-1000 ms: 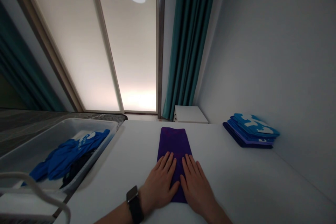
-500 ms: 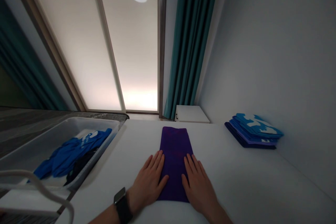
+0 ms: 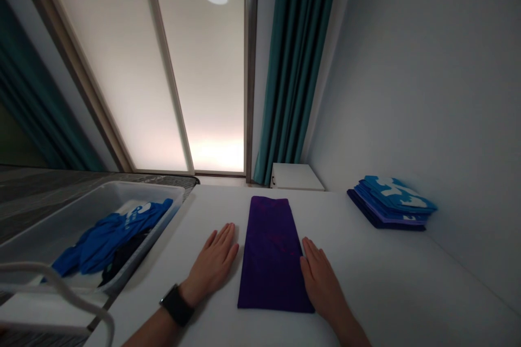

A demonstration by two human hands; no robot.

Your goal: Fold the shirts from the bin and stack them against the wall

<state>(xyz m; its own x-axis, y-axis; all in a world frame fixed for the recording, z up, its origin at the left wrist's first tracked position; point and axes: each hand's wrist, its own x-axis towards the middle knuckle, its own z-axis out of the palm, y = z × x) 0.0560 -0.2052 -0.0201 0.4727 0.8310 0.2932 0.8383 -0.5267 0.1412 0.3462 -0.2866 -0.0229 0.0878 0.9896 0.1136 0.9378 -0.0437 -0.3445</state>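
Observation:
A purple garment (image 3: 272, 260), folded into a long flat strip, lies on the white table (image 3: 211, 206) in front of me. To its left my left hand (image 3: 215, 260) rests flat on the tabletop, fingers stretched out, a short gap from the cloth. My right hand (image 3: 321, 279) lies along the right edge of the garment, fingers extended and the thumb side touching or nearly touching the fabric. Neither hand grips anything. A dark watch (image 3: 177, 305) is on my left wrist.
A stack of folded blue and purple clothes (image 3: 391, 203) sits at the right by the wall. At the left, a translucent plastic bin (image 3: 122, 190) holds crumpled blue and dark garments (image 3: 109, 241). A pale curved tube (image 3: 69, 293) crosses the lower left corner.
Both hands have slid outward off the purple garment: the left to bare tabletop at its left, the right to its right edge. The garment's front part now looks wider and fully uncovered.

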